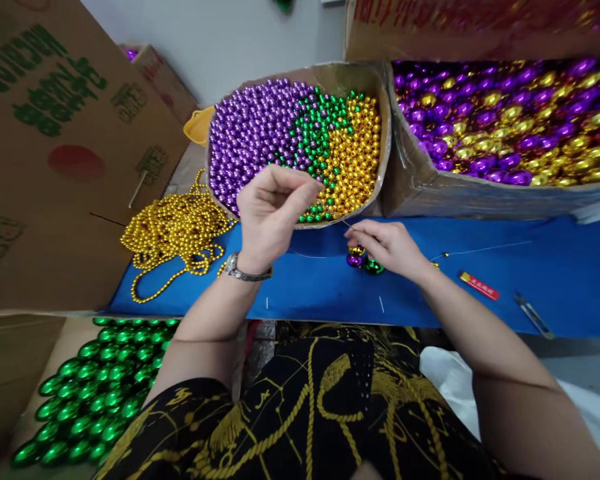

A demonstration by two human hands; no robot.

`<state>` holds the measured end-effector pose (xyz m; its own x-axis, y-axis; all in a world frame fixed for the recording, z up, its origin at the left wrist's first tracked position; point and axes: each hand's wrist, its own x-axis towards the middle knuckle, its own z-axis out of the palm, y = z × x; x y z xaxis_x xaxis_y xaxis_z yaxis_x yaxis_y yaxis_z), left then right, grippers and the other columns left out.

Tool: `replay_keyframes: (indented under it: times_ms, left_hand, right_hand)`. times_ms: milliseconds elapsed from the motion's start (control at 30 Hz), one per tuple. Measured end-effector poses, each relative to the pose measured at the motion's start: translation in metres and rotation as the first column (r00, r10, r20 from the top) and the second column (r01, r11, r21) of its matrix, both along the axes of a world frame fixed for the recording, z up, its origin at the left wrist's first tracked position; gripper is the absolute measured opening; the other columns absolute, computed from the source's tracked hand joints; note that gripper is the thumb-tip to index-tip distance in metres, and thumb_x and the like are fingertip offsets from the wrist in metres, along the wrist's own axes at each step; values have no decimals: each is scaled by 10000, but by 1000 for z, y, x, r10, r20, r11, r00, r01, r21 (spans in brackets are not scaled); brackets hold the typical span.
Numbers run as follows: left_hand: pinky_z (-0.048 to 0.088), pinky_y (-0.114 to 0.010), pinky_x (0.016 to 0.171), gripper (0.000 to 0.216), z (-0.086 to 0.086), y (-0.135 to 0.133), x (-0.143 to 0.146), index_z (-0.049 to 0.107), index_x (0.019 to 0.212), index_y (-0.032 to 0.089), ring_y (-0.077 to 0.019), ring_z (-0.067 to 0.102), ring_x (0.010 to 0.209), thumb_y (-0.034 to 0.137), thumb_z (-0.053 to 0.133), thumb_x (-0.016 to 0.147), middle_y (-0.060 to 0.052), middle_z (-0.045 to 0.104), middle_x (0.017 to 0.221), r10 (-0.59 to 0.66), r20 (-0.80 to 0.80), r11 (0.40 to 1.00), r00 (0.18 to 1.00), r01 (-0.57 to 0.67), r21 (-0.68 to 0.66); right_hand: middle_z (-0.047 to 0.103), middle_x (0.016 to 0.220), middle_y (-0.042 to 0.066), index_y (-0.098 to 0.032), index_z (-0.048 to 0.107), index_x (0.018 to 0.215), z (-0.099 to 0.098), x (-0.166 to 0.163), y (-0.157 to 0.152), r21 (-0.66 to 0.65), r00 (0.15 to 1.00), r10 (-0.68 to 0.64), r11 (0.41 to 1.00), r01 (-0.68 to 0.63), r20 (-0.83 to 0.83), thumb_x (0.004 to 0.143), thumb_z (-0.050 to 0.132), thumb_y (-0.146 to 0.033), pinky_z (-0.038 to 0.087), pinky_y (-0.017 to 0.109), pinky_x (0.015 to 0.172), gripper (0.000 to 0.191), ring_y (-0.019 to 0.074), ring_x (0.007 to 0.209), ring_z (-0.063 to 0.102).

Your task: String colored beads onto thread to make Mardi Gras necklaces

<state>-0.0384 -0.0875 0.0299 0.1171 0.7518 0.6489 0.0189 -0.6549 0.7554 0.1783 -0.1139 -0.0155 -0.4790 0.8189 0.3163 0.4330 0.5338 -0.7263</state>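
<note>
My left hand [273,210] is raised above the blue table [555,280], fingers pinched together on a thin thread or needle I can barely see. My right hand [387,247] rests on the table, fingers pinched on a thin thread [480,251] that runs off to the right. Beside its fingers lie a few beads, purple, gold and green [363,260]. Just behind both hands stands a cardboard box of small purple, green and gold beads [295,133].
A pile of gold bead strings [175,230] lies at the table's left. A box of larger purple and gold beads [505,120] stands at the right rear. A red lighter [479,285] and metal snips [533,315] lie at right. Green beads [97,387] fill a box at lower left.
</note>
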Motion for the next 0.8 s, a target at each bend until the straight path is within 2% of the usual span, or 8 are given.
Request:
replay_keyframes:
  times_ms: [133, 200, 267, 400, 533, 600, 667, 800]
  left_hand:
    - [519, -416, 963, 625, -43, -2, 13, 468, 1312, 279, -247, 588, 1196, 600, 639, 804, -77, 588, 1284, -290, 33, 953, 957, 291, -81]
    - [511, -416, 978, 726, -66, -4, 32, 479, 1316, 245, -261, 581, 1200, 562, 745, 720, -94, 597, 1269, -436, -25, 891, 900, 427, -157]
    - [536, -386, 931, 595, -79, -5, 51, 560, 1220, 197, -231, 634, 1090, 481, 760, 736, -89, 657, 1148, -501, -66, 843, 863, 469, -266]
    - [557, -306, 761, 290, -58, 2, 70, 659, 990, 151, -157, 668, 820, 396, 671, 834, -62, 709, 916, -541, -93, 792, 836, 470, -389]
    - [512, -266, 684, 219, -19, 15, 56, 661, 947, 176, -128, 627, 748, 361, 675, 830, -21, 691, 853, -467, -222, 879, 856, 421, -223]
    - [479, -258, 645, 198, -14, 16, 43, 649, 932, 184, -120, 591, 707, 354, 670, 833, -11, 670, 816, -400, -353, 916, 846, 385, -115]
    - [454, -264, 636, 175, -24, 8, 32, 635, 888, 187, -124, 562, 682, 359, 640, 852, -15, 646, 771, -362, -522, 912, 772, 408, -29]
    - [450, -311, 735, 226, -79, -29, 15, 625, 886, 180, -163, 562, 726, 372, 512, 920, -52, 638, 766, -265, -865, 834, 427, 552, 17]
  right_hand:
    - [729, 871, 12, -161, 688, 1011, 26, -5, 5, -27, 997, 48, 998, -50, -52, 968, 498, -308, 485, 180, 616, 244, 66, 682, 649]
    - [707, 818, -4, -152, 682, 1046, 43, -10, 7, -75, 988, 84, 993, -94, -127, 968, 502, -331, 461, 154, 555, 265, 37, 597, 601]
    - [661, 753, -36, -149, 653, 1118, 64, -13, 6, -103, 976, 85, 989, -107, -201, 970, 492, -353, 454, 131, 549, 299, 20, 586, 583]
    - [563, 684, -89, -143, 610, 1143, 117, 0, -6, -60, 952, -26, 998, 8, -304, 980, 448, -339, 457, 126, 586, 302, -3, 598, 568]
    - [554, 663, -85, -143, 632, 1047, 159, 28, -27, 130, 889, -131, 970, 207, -440, 985, 449, -252, 420, 130, 515, 222, 11, 562, 551]
    - [537, 655, -71, -151, 651, 1011, 164, 46, -38, 153, 826, -197, 935, 320, -529, 974, 481, -241, 412, 159, 485, 196, 25, 542, 534]
    - [492, 654, -66, -183, 663, 1033, 156, 65, -49, 62, 736, -306, 902, 426, -604, 962, 516, -271, 422, 188, 504, 185, 29, 536, 495]
    - [410, 566, -82, -244, 660, 1059, 108, 107, -64, -55, 652, -399, 875, 481, -645, 855, 678, -359, 348, 227, 449, 236, 52, 468, 382]
